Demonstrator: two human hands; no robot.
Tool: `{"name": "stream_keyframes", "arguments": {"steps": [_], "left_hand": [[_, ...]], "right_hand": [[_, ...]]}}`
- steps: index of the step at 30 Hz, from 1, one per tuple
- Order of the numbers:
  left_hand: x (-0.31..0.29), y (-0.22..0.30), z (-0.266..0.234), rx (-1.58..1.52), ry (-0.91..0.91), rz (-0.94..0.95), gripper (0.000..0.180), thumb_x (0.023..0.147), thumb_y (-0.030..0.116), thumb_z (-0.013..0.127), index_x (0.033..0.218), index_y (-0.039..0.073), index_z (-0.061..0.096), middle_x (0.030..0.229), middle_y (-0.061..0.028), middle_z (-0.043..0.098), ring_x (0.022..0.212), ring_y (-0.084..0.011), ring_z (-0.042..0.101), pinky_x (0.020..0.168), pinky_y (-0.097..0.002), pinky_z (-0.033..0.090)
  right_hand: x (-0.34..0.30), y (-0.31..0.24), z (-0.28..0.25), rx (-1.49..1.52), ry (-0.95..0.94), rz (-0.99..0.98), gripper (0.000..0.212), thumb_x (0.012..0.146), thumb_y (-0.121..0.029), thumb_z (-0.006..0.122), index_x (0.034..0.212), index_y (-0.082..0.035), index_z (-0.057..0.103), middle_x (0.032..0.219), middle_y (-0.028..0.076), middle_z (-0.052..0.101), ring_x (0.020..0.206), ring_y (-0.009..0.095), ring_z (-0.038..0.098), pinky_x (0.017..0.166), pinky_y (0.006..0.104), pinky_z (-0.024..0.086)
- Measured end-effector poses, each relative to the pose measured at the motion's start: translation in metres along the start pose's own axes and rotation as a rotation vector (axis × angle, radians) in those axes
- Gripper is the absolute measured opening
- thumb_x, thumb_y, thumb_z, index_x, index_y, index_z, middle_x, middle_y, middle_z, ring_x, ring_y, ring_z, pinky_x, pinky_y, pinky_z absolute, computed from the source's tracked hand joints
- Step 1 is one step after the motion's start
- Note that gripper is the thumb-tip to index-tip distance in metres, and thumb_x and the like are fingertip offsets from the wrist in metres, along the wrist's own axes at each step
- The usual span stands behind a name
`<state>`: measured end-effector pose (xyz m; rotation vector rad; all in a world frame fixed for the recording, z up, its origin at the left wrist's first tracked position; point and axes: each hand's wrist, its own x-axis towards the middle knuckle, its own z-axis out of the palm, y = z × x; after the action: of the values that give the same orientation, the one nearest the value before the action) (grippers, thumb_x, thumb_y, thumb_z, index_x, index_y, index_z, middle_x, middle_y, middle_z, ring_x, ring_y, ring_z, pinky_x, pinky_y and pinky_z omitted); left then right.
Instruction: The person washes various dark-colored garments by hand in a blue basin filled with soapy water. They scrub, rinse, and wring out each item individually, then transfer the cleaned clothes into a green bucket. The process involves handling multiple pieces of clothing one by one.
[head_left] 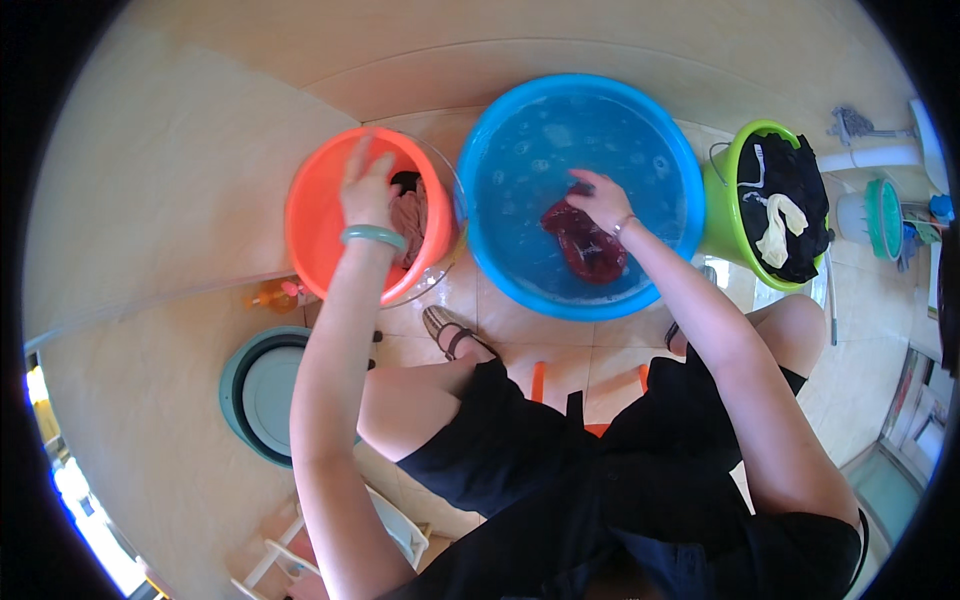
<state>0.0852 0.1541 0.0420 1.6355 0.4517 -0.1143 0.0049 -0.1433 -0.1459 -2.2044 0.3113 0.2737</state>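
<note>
My left hand (368,190), with a pale green bangle at its wrist, is over an orange-red bucket (312,225). Its fingers are spread and a little blurred, with nothing in them. Crumpled brownish-pink and black cloth (408,222) lies at the right inside that bucket. Over a large blue basin (690,190) of water, my right hand (602,205) pinches the upper end of a wet, dark red cloth (592,252). Most of this cloth lies in the water, where patches of foam float.
To the right, a lime-green bucket (722,215) is heaped with black clothing (785,205) and a cream cloth (778,230). A grey-green folding basin (245,400) leans at lower left. My sandalled foot (460,338) is close before the basin. A tiled wall (500,60) rises behind.
</note>
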Motion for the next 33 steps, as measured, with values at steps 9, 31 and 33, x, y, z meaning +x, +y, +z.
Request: {"name": "stream_keyframes", "arguments": {"steps": [9, 31, 33], "left_hand": [[-0.04, -0.227, 0.098, 0.095, -0.345, -0.67, 0.058, 0.09, 0.055, 0.053, 0.143, 0.042, 0.032, 0.153, -0.0026, 0.026, 0.136, -0.0395, 0.023, 0.085, -0.0672, 0.043], [-0.05, -0.181, 0.144, -0.726, -0.613, -0.72, 0.056, 0.094, 0.052, 0.044, 0.125, 0.007, 0.052, 0.12, -0.0143, 0.06, 0.107, -0.0263, 0.06, 0.088, -0.0388, 0.051], [-0.052, -0.207, 0.151, -0.718, -0.477, -0.69, 0.052, 0.095, 0.049, 0.044, 0.125, 0.007, 0.052, 0.119, -0.0138, 0.06, 0.106, -0.0257, 0.06, 0.087, -0.0385, 0.052]], "right_hand": [[-0.07, 0.072, 0.064, -0.36, -0.243, 0.315, 0.096, 0.072, -0.039, 0.076, 0.149, -0.027, 0.019, 0.15, 0.019, 0.024, 0.126, 0.041, 0.044, 0.1, 0.0521, 0.042], [-0.081, -0.088, 0.007, 0.054, 0.131, -0.318, 0.037, 0.084, -0.042, 0.063, 0.092, -0.006, 0.063, 0.112, 0.017, 0.055, 0.069, 0.035, 0.064, 0.062, 0.0447, 0.053], [-0.062, -0.076, 0.014, 0.021, 0.2, -0.268, 0.028, 0.082, -0.035, 0.066, 0.087, -0.007, 0.064, 0.093, 0.013, 0.062, 0.071, 0.035, 0.064, 0.062, 0.0433, 0.053]]}}
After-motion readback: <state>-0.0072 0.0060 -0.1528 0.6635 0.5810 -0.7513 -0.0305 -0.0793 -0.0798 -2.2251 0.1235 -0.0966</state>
